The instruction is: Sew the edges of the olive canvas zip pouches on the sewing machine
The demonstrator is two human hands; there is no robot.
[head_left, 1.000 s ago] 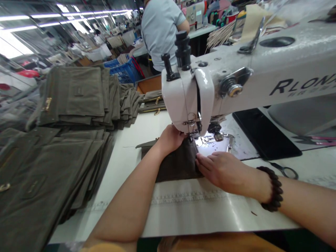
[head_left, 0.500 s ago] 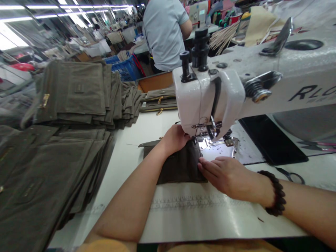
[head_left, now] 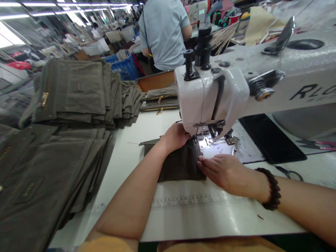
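Note:
A dark olive fabric pouch (head_left: 181,164) lies flat under the head of a white sewing machine (head_left: 210,101), its right edge by the needle and presser foot. My left hand (head_left: 177,136) is closed on the pouch's upper part, close to the needle; its fingertips are partly hidden by the machine head. At the right edge my right hand (head_left: 220,171) pinches the pouch between thumb and fingers, wearing a dark bead bracelet (head_left: 270,189) on the wrist. A small zipper pull shows above the pouch, and a loose thread trails off its left corner.
Piles of olive fabric pieces (head_left: 76,91) fill the left side, with zippered pouches (head_left: 160,99) behind. A black phone-like slab (head_left: 273,138), scissors (head_left: 290,173) and pink-handled snips (head_left: 319,144) lie right. A printed ruler (head_left: 189,201) runs along the front. Another person (head_left: 165,35) sits beyond.
The pouch and both hands have barely moved; my right hand has shifted slightly up and left. The machine's thread take-up lever has changed position. The person beyond has shifted a little.

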